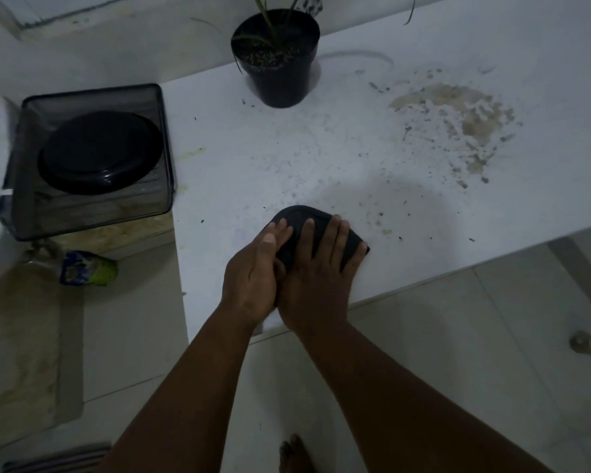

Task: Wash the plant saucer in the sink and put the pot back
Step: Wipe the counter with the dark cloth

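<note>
At far left, a black saucer lies upside down in a dark square container. At centre, left hand and right hand press flat, fingers straight, on a dark cloth on the white counter. Behind stands the potted plant; dried dirt stains the counter's right side.

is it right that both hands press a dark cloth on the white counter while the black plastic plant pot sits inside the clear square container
Not quite. The head view shows the black plastic plant pot standing on the white counter, not in the clear square container, which holds a black round saucer. The left hand and right hand do press the dark cloth.
</note>
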